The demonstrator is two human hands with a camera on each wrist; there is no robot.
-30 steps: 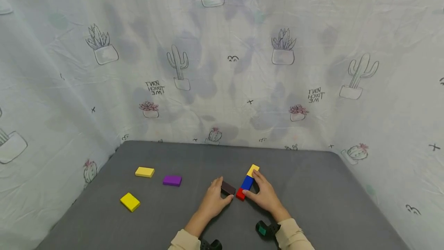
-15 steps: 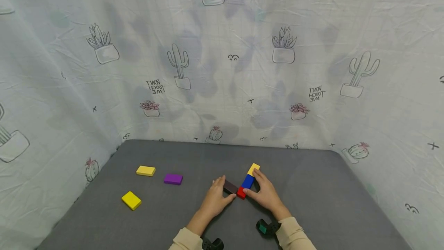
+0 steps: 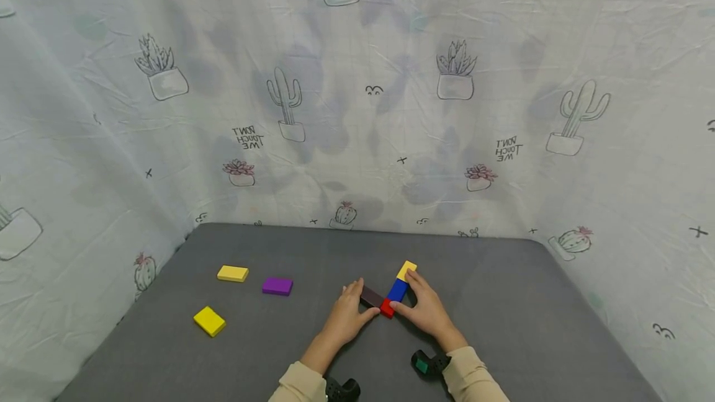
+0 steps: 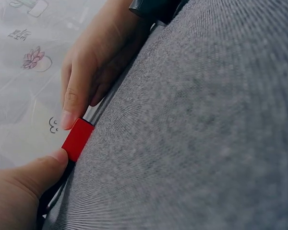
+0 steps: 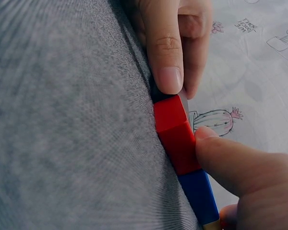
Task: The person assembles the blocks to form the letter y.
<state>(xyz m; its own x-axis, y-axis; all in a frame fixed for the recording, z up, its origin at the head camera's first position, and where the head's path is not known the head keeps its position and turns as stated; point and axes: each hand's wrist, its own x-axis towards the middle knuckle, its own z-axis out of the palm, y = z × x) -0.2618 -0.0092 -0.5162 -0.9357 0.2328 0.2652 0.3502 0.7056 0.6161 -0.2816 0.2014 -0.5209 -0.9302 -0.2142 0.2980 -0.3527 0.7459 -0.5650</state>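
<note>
My left hand (image 3: 343, 320) grips a dark brown block (image 3: 372, 296) between thumb and fingers. The block's right end meets a red block (image 3: 386, 308), and the left thumb tip reaches the red block's corner. From the red block, a blue block (image 3: 397, 290) and a yellow block (image 3: 408, 270) run end to end away to the upper right in one slanting row. My right hand (image 3: 429, 310) holds this row from its right side. Its thumb presses the red block (image 5: 175, 139) in the right wrist view, while its fingers lie along the blue-yellow end.
To the left on the grey table (image 3: 491, 315) lie a purple block (image 3: 277, 286), a pale yellow block (image 3: 233, 273) and a bright yellow block (image 3: 210, 321). A white curtain (image 3: 357, 110) printed with cacti hangs behind and at both sides. Black devices (image 3: 430, 363) sit at the wrists.
The left hand has brought the dark brown block slightly right, closing the small gap to the red block. The right hand keeps its hold on the row; the loose blocks lie as before.
</note>
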